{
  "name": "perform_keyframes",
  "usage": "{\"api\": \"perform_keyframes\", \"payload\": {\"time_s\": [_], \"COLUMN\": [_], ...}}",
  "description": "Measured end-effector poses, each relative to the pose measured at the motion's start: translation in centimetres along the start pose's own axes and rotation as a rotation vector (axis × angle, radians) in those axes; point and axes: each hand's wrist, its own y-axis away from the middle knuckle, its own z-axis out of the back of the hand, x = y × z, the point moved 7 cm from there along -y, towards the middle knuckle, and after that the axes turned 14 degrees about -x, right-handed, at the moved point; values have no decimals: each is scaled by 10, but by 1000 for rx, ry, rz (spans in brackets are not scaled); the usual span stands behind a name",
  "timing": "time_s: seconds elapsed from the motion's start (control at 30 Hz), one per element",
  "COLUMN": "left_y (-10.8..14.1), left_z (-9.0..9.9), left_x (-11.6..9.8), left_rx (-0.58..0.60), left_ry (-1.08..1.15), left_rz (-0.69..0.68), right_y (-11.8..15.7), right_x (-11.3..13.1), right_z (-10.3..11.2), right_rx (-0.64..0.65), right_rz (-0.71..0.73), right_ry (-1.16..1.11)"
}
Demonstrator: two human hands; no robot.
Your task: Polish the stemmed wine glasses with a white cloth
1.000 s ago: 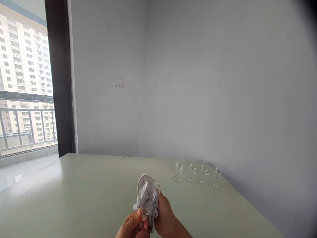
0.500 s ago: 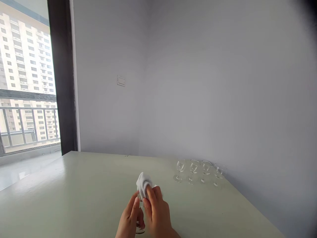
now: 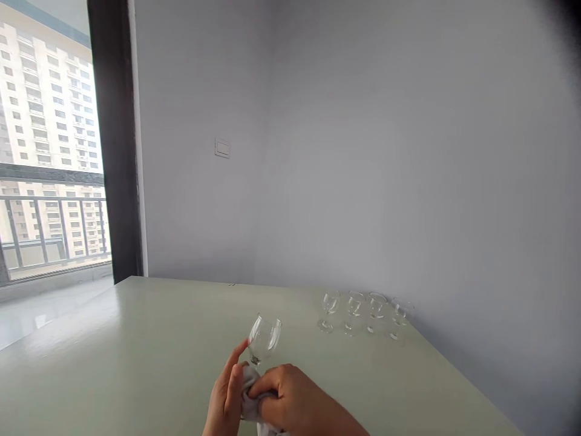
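Near the table's front, a clear wine glass (image 3: 264, 336) is held with its bowl up, tilted a little to the right. My left hand (image 3: 226, 396) is closed on it from the left, with one finger against the lower bowl. A white cloth (image 3: 250, 387) is bunched around the stem and hides it along with the foot. From the right, my right hand (image 3: 290, 396) pinches the cloth and presses it against the glass below the bowl.
Several clear wine glasses (image 3: 353, 306) stand in a row at the back right of the pale green table (image 3: 158, 351), close to the grey wall (image 3: 345, 181). A window with a railing (image 3: 49, 224) is at far left.
My right hand and the cloth have moved down from the bowl to the stem, so the bowl is now uncovered. My left hand has shifted slightly left and stays on the glass.
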Motion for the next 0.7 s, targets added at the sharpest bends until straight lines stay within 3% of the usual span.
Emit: {"api": "perform_keyframes", "payload": {"time_s": [0.07, 0.17, 0.23, 0.3, 0.43, 0.57, 0.7], "left_y": [-4, -8, -7, -4, -1, -7, -10], "left_z": [0, -4, -9, -15, -19, -16, -18], "left_x": [-1, 3, 9, 15, 23, 19, 13], "left_rx": [-20, -25, 0, 42, 75, 70, 123], "left_ry": [43, 112, 127, 147, 137, 115, 160], "left_rz": [15, 120, 192, 230, 233, 142, 3], "right_y": [-5, -19, -26, -28, -23, -18, -15], "right_x": [-14, -33, -40, -36, -24, -26, -40], "right_z": [11, 23, 17, 1, -26, -29, -34], "right_rx": [53, -87, -197, -216, -112, 45, 160], "right_rz": [-69, -197, -274, -271, -203, -201, -298], "right_ry": [-47, -268, -512, -691, -789, -826, -839]}}
